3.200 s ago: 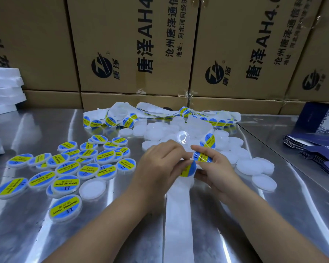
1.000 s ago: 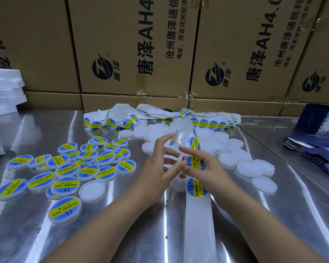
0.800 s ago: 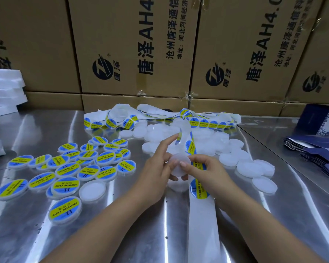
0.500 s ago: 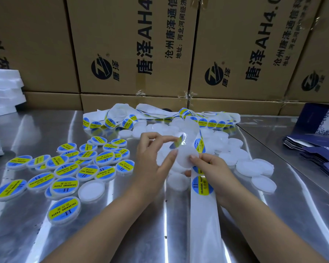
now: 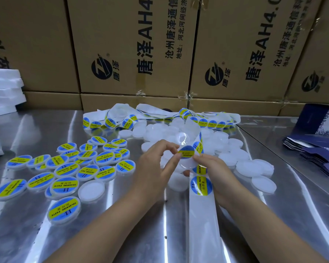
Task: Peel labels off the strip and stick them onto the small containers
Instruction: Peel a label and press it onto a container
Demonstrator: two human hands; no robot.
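A small round white container (image 5: 188, 164) is held between both hands over the steel table. My left hand (image 5: 154, 168) pinches a blue and yellow round label (image 5: 186, 152) at the container's top face. My right hand (image 5: 215, 173) grips the container from the right, with the white label strip (image 5: 201, 204) running under it toward me. One label (image 5: 201, 186) sits on the strip just below my right hand. More strip (image 5: 160, 118) lies tangled at the back.
Several labelled containers (image 5: 65, 175) lie spread at the left. A pile of plain white containers (image 5: 226, 149) sits behind and right of my hands. Cardboard boxes (image 5: 133, 50) wall the back. Dark blue folded cartons (image 5: 315, 149) lie at right, white foam (image 5: 4, 90) at left.
My left hand has brought a peeled label onto the container, which my right hand lifted from the table. The strip has slid toward me.
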